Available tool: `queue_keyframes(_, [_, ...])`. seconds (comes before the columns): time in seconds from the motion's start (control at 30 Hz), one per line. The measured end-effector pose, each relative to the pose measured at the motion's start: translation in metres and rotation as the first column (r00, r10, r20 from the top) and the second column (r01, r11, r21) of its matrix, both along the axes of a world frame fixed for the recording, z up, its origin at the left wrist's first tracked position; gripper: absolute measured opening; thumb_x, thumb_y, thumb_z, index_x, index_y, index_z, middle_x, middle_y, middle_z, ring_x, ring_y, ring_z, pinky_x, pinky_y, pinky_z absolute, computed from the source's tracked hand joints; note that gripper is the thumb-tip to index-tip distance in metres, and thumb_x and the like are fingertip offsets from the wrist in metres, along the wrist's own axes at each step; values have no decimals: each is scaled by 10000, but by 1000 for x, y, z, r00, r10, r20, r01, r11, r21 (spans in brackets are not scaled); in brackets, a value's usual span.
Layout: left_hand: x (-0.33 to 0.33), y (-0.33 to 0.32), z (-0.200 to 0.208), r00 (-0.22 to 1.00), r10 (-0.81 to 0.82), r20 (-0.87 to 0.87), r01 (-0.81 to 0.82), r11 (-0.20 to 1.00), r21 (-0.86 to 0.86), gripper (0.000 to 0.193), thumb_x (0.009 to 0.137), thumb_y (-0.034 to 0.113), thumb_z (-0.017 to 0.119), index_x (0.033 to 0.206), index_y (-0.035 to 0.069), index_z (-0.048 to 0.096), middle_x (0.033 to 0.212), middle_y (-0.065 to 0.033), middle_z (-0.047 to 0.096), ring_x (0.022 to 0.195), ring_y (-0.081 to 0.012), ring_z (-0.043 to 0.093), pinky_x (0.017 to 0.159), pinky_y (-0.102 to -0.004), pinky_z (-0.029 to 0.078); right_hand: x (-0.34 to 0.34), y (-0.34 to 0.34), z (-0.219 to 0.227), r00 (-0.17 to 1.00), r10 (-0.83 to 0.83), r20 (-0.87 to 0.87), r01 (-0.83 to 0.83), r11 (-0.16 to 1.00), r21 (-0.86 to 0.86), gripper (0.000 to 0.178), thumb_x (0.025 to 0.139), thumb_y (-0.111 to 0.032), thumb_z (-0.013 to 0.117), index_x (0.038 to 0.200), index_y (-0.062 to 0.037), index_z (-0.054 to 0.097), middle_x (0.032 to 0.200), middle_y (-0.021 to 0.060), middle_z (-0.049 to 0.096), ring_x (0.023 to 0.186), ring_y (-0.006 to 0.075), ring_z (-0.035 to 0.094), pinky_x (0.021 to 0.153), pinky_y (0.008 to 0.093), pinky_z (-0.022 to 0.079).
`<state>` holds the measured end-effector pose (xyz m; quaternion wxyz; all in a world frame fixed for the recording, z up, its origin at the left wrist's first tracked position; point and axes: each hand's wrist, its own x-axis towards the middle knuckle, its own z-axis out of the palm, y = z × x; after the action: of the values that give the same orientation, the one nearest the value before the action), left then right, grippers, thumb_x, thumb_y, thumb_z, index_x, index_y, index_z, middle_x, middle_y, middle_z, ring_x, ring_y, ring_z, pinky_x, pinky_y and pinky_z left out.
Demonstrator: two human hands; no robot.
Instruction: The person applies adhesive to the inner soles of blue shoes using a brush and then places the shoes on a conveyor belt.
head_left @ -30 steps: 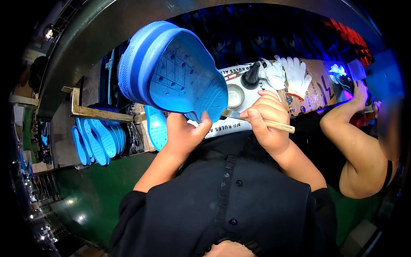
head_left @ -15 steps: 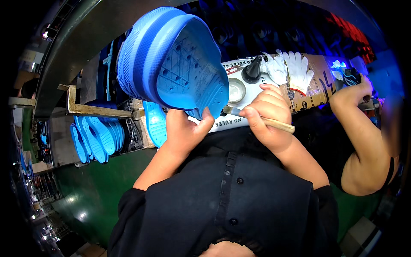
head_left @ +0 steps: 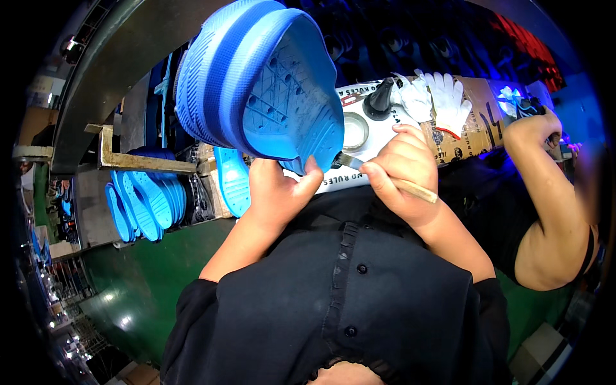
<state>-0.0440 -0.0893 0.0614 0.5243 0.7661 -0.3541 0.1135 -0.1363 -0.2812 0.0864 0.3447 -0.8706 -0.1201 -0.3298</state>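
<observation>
My left hand grips a large blue shoe sole by its lower end, thumb on the rim and fingers hidden behind. The hollow inner side, with holes and crossing ridges, is turned toward me. In my right hand is a brush with a wooden handle, fingers closed round it. Its bristle end meets the sole's lower right edge. Just behind the brush, a round clear dish rests on a white printed sheet. A black cone-shaped bottle stands beyond it.
White gloves lie on cardboard at the right. Several blue insoles stand in a row at the left, below a worn metal bar. Another blue insole leans by my left wrist. A co-worker's arm reaches in at the right.
The sole has risen slightly and appears a little larger, its top now cut by the picture's edge. The brush has shifted slightly against its edge. Both hands keep their holds.
</observation>
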Motion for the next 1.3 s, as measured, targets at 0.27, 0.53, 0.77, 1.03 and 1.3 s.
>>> queue_keyframes(0.27, [-4,-7,5,999,-46,29,49,995,-83,310,642,-32,669,947,-26,611,836,-139,643,704,-263,636,648,-328,495,-1,-1,5,999,2,-54,-2,1000,2,223,846,-164,587,658,-67,656,599,28,570,617,214,541,880,402,406])
queue_keyframes(0.53, [-4,-10,17,969,-94,226,95,995,6,253,651,-52,665,899,-7,642,837,-90,656,717,-185,633,651,-283,493,-6,1,6,994,13,-108,-14,1000,-17,266,871,-194,580,651,-61,648,584,33,562,582,205,532,863,395,407])
queue_keyframes(0.77, [-8,-13,18,978,-59,198,45,996,74,246,653,-21,668,898,-4,648,837,-103,659,710,-209,635,646,-298,496,2,-3,-1,1000,-5,22,4,999,53,176,789,-177,672,649,-78,635,602,34,554,584,226,531,788,376,398])
queue_keyframes(1.03, [-6,-4,10,936,-1,353,-88,968,235,240,665,11,681,902,-8,649,849,-109,660,728,-229,633,672,-327,501,-8,0,3,994,-105,-11,105,993,59,112,766,-123,673,668,-81,643,600,30,539,595,220,527,806,372,396])
queue_keyframes(1.3, [14,-1,33,919,-124,-375,50,978,-203,505,784,16,635,1238,-63,427,949,-135,642,752,-225,636,724,-342,523,-30,-46,-8,969,-224,99,203,960,191,172,767,-58,611,596,-54,617,588,71,563,603,249,522,636,355,401])
